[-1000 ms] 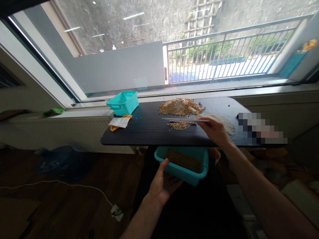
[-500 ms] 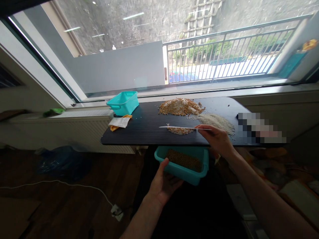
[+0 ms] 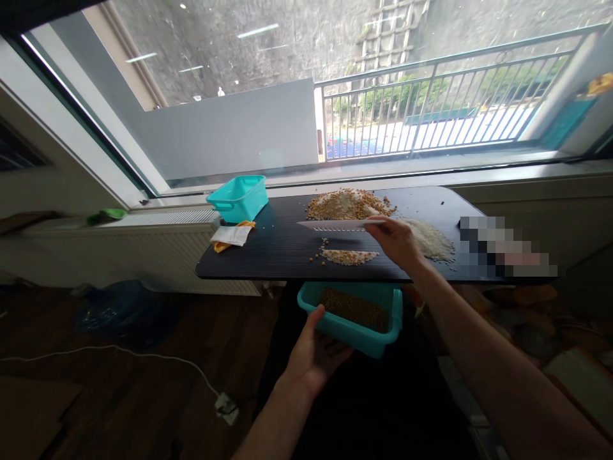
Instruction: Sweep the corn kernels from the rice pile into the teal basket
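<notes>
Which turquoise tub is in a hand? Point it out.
The nearer tub, which the left hand holds; brown grains lie inside. The other tub stands untouched at the back left of the table.

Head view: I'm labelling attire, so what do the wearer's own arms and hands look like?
The left hand and right hand are gloveless, with no ring or watch visible. Both forearms are bare, without sleeves, cables or markings that show.
</notes>
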Demonstrator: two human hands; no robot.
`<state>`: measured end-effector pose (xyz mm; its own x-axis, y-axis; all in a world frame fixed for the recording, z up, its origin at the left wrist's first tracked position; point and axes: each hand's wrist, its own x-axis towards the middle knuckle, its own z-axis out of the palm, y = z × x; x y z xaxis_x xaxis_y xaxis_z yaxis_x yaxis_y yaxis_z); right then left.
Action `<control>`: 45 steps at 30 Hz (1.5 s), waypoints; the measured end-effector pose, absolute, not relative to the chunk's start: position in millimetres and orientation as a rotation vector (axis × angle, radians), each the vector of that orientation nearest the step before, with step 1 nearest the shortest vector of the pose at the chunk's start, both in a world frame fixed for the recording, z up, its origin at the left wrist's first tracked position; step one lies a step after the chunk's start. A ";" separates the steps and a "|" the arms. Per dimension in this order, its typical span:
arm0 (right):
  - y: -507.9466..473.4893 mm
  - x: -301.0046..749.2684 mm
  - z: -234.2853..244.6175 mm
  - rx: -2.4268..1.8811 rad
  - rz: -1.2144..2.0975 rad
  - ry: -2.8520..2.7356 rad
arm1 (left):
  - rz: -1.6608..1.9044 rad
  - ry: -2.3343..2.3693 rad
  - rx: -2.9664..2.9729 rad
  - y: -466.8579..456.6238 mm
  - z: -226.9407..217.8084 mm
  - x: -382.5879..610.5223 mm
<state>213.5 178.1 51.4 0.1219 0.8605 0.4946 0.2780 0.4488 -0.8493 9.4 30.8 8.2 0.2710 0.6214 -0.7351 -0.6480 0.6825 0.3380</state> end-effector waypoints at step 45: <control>174.4 143.5 87.4 -0.931 0.942 -1.733 | 0.664 1.049 0.224 40.8 3.9 -104.9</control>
<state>143.5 174.4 87.4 -0.2869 0.8874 0.3609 0.1798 0.4199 -0.8896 -104.9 40.8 3.9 0.3262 0.6040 -0.7272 -0.3989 0.7854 0.4733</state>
